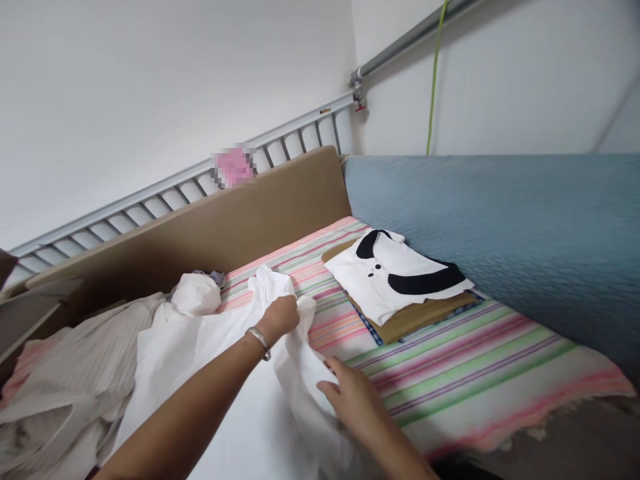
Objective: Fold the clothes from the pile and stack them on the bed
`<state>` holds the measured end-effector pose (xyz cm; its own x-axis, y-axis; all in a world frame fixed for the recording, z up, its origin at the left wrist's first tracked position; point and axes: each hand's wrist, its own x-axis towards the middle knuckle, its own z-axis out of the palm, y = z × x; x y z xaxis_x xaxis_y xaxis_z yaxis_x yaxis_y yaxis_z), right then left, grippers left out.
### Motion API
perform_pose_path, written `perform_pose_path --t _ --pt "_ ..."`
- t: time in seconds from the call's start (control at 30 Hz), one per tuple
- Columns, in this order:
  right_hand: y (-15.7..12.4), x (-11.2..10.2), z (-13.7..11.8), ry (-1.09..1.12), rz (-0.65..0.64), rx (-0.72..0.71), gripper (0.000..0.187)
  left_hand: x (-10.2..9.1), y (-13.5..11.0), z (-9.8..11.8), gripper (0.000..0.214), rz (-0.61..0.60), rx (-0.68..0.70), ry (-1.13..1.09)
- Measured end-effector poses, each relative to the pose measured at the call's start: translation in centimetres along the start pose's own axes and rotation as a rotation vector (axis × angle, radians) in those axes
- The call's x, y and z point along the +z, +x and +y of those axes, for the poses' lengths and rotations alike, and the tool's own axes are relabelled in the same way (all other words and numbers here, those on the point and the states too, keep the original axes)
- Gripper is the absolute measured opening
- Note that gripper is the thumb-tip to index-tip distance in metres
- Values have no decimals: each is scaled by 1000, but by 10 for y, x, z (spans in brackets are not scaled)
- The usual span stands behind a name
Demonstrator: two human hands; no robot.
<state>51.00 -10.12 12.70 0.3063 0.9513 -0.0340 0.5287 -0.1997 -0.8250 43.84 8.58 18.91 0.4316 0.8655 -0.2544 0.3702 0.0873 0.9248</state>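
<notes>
The white shirt lies spread on the striped bed sheet, touching a pile of pale clothes. The left hand has its fingers closed on a bunch of the shirt's upper edge. The right hand rests flat on the cloth, fingers loosely open, with a folded stack nearby

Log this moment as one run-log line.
left hand: gripping white garment | right hand: open, resting on same garment | surface: striped sheet | nearby: folded stack, untouched
</notes>
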Motion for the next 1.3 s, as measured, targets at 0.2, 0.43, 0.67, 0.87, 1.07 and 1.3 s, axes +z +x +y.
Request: perform_pose_path --t 0.2,0.43,0.67,0.87,1.07,1.3 --pt "5 -19 16 -41 -4 138 18 15 -2 11 27 -33 3 128" --pt "14 -51 65 -61 8 296 42 53 -21 1 45 -95 174 51" --pt "7 -22 30 -192 444 -360 40 -27 -111 -104 45 129 554 566" --pt "10 54 35 -611 138 -325 42 -145 -157 -194 46 381 25 898" --pt "20 69 67 -761 247 -391 47 -185 -186 -211 49 574 -34 1254" --pt "17 65 62 -835 212 -382 48 -145 -155 -211 50 256 370 1161"
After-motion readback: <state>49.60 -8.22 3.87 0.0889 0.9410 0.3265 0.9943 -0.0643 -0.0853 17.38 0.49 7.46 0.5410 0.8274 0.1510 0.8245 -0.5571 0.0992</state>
